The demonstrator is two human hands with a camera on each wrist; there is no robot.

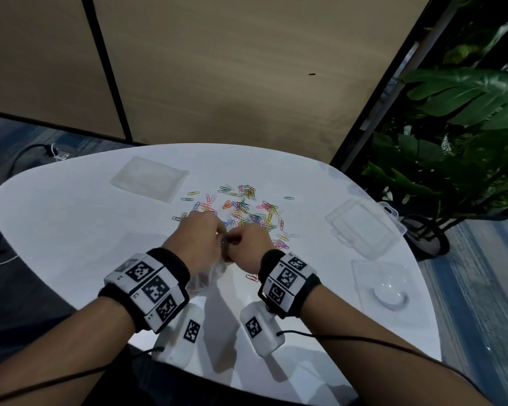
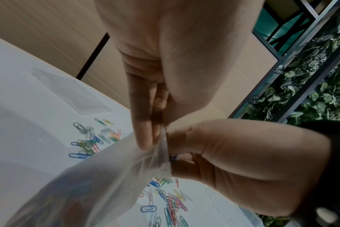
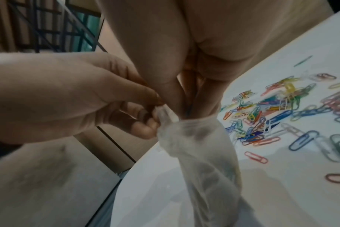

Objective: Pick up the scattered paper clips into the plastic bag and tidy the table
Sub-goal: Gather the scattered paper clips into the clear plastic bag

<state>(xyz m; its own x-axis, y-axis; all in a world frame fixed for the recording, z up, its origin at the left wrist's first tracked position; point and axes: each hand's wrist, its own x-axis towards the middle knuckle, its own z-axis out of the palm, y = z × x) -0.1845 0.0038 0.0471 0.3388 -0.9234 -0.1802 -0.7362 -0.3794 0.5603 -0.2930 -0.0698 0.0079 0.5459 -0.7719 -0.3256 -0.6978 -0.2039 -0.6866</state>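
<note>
Several coloured paper clips (image 1: 244, 212) (image 2: 171, 204) (image 3: 281, 110) lie scattered in the middle of the white table (image 1: 71, 215). Just in front of them both hands meet over a clear plastic bag (image 1: 214, 271) (image 2: 107, 176) (image 3: 204, 153). The bag hangs from them and holds some clips. My left hand (image 1: 219, 234) (image 2: 151, 138) (image 3: 151, 116) pinches the bag's rim. My right hand (image 1: 232, 240) (image 2: 177, 155) (image 3: 192, 110) has its fingertips at the bag's mouth and pinches a blue paper clip (image 2: 173, 157). The head view hides the bag's mouth behind the hands.
A second flat clear bag (image 1: 150, 178) lies at the back left. A clear plastic box (image 1: 361, 227) and a clear lid (image 1: 384, 282) sit at the right edge. A leafy plant (image 1: 452, 142) stands to the right of the table, and a wood panel wall is behind it.
</note>
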